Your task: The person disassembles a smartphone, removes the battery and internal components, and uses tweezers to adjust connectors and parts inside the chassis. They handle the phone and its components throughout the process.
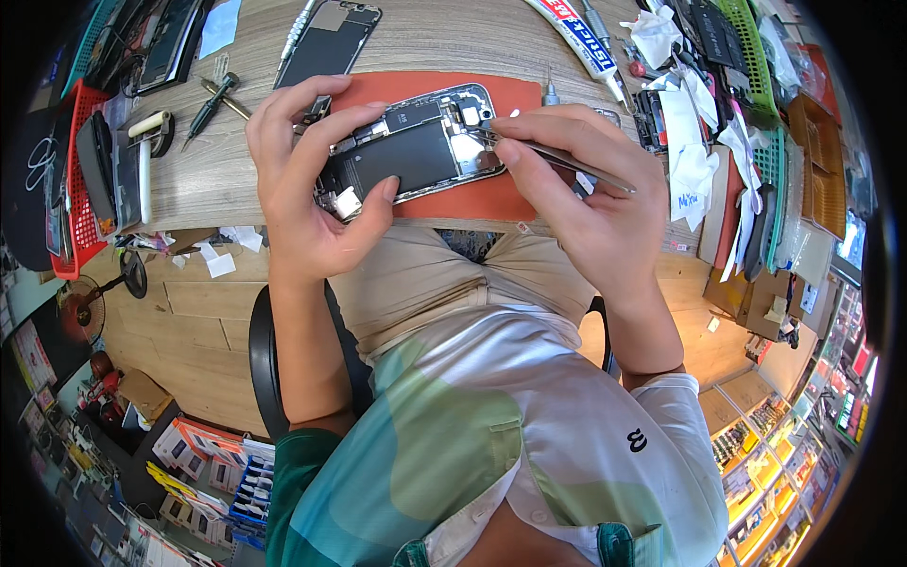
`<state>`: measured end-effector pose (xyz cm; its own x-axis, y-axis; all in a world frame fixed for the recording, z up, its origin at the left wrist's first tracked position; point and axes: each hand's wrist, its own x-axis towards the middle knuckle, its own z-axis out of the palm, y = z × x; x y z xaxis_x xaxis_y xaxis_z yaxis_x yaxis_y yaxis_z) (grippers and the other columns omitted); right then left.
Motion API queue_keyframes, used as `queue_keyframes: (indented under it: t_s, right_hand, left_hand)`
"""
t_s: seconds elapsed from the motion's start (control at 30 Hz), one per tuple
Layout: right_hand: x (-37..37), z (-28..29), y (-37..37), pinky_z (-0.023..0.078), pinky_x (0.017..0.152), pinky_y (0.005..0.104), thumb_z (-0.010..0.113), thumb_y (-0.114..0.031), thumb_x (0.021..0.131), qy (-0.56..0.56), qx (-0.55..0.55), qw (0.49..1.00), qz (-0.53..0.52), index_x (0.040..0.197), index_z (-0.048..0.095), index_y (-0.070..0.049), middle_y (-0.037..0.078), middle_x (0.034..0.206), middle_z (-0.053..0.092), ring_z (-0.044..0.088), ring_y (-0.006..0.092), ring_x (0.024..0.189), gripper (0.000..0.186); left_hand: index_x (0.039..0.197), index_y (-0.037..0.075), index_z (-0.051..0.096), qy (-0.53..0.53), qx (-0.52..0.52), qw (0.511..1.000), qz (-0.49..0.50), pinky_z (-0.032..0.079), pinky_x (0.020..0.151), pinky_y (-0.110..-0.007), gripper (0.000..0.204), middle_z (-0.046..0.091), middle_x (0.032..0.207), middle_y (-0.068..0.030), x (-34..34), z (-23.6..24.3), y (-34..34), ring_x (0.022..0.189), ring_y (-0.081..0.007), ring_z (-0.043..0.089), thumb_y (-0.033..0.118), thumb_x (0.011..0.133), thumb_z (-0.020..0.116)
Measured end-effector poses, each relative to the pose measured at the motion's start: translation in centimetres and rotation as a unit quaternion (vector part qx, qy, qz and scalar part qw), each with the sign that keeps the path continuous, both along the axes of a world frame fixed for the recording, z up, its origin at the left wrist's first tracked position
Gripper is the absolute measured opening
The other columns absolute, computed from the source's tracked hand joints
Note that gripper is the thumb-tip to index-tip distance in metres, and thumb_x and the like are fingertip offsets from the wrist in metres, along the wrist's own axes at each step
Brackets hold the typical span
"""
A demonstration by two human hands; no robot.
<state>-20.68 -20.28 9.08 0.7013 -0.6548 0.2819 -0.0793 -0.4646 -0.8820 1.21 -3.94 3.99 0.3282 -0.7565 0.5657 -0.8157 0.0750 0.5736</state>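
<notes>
An opened phone (406,161), its battery and inner parts showing, is tilted over an orange-red mat (510,208). My left hand (312,189) grips the phone by its left end, thumb on the lower edge and fingers over the top. My right hand (586,189) holds metal tweezers (612,181), whose tips reach into the phone's right part near a small bright piece; what exactly they touch is too small to tell. Above the mat lies a detached dark phone panel (321,52).
A screwdriver (210,109) and red basket (83,246) are left on the wooden desk (179,194). A white glue tube (576,38) lies behind the mat. Phone parts, papers (690,180), green baskets (756,76) and a brown organiser (822,170) crowd the right. A fan (85,307) stands lower left.
</notes>
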Motion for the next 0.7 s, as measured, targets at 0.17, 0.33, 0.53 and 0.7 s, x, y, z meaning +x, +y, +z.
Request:
queue_keyframes:
  t_s: [0.17,0.33,0.53,0.7]
  right_hand:
    - [-0.11,-0.06,0.04,0.057,0.066,0.0259,0.085,0.001,0.095,0.007,-0.026,1.0,0.009,0.112,0.085,0.003,0.011,0.103,0.081,0.073,0.0112,0.081,0.017]
    - [0.03,0.01,0.22,0.058,0.068,0.0277,0.085,0.001,0.094,0.004,-0.032,0.999,0.009,0.112,0.085,0.002,0.011,0.1,0.081,0.073,0.0144,0.081,0.018]
    - [0.2,0.24,0.29,0.057,0.07,0.0333,0.086,0.002,0.09,0.014,-0.101,0.995,0.015,0.109,0.085,0.0,0.013,0.099,0.081,0.075,0.024,0.082,0.02]
    - [0.22,0.68,-0.3,0.056,0.07,0.0362,0.089,0.001,0.086,0.034,-0.231,0.971,0.056,0.11,0.085,-0.005,0.012,0.102,0.081,0.073,0.0281,0.081,0.025]
  left_hand:
    - [0.127,0.01,0.083,0.004,-0.002,1.0,0.002,0.042,0.116,-0.051,0.056,0.069,0.143,-0.0179,-0.05,-0.04,0.22,0.133,-0.0397,0.055,0.026,0.073,0.087]
    - [0.128,0.007,0.083,-0.009,-0.009,1.0,-0.004,0.043,0.111,-0.046,0.054,0.068,0.146,-0.0206,0.18,-0.22,0.21,0.131,-0.0367,0.056,0.025,0.077,0.084]
    - [0.129,0.006,0.083,-0.006,-0.02,1.0,-0.008,0.042,0.11,-0.044,0.054,0.068,0.147,-0.0216,0.26,-0.43,0.23,0.131,-0.0353,0.057,0.024,0.078,0.083]
    - [0.127,0.008,0.083,0.003,-0.014,1.0,-0.005,0.044,0.11,-0.046,0.053,0.068,0.145,-0.0201,0.21,-0.4,0.33,0.132,-0.0366,0.056,0.025,0.077,0.084]
